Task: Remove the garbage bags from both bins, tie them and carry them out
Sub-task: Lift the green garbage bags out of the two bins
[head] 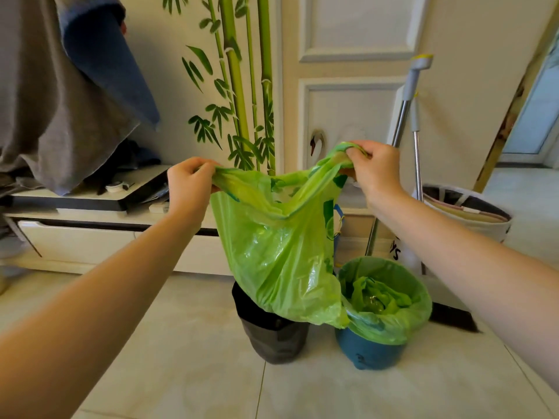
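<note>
A green garbage bag (pixel 281 252) hangs in the air above a dark grey bin (pixel 272 337), its bottom still over the bin's rim. My left hand (pixel 189 184) grips the bag's left handle and my right hand (pixel 373 167) grips the right handle, holding the mouth stretched apart. To the right stands a blue bin (pixel 364 352) lined with a second green garbage bag (pixel 390 300), whose edge is folded over the rim and whose handles lie inside.
A broom and mop (pixel 408 122) lean on the white door behind the bins. A white low cabinet (pixel 90 237) with clutter stands at the left, grey cloth hanging above it. A round basket (pixel 472 213) sits at the right. Pale floor tiles lie in front.
</note>
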Demonstrator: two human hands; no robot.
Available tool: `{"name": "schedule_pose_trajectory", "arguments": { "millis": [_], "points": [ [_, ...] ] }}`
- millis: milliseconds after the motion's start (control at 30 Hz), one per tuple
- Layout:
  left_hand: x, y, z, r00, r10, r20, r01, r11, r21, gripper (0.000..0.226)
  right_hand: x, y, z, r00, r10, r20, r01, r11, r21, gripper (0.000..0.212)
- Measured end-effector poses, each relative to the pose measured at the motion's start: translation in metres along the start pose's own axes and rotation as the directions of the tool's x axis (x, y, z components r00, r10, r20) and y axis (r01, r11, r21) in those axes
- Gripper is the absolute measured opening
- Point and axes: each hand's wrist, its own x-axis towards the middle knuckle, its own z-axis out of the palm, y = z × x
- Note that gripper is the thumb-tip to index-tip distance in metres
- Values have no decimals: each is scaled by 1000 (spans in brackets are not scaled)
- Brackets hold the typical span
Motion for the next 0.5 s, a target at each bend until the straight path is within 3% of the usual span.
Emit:
{"name": "schedule_pose_trajectory", "arguments": {
  "millis": [300,367,500],
  "points": [
    [-59,24,-19,995,-43,88,40,999,35,29,-45,-25,-34,1000,-21,21,19,998,59,24],
    [-75,23,-22,988,-79,131,76,997,25,29,-56,-20,-41,999,9,42,-11,998,67,29],
    [-109,8,-26,964,-190,185,186,982,39,24,-81,4,-48,995,60,80,-62,998,19,20]
  ]
}}
